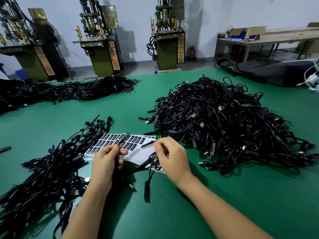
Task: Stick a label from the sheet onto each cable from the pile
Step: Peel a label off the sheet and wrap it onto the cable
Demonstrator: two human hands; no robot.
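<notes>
Cable (123,140) held in left hand (106,161): fingers curled round it, black connector end sticking up and away over the sheet (138,152). Rest of cable drops below the hand onto the mat (224,195), a second plug (147,191) lying near the wrists. Right hand (170,156) fingers curled, pinching a black label (148,144) at the tips, w/ cable loops bunched under the palm; label sits just above the sheet, apart from the connector. Sheet lies flat on mat between the hands' far side and two heaps, approx. half its black labels present at left, right part bare white backing. Big pile (224,121) of loose black cables to the right, near the sheet. Smaller heap (51,169) to the left, touching sheet's left edge. Long bundle (77,90) farther back left. Three green machines (101,49) along the far wall; bench (267,38) w/ boxes at far right.
</notes>
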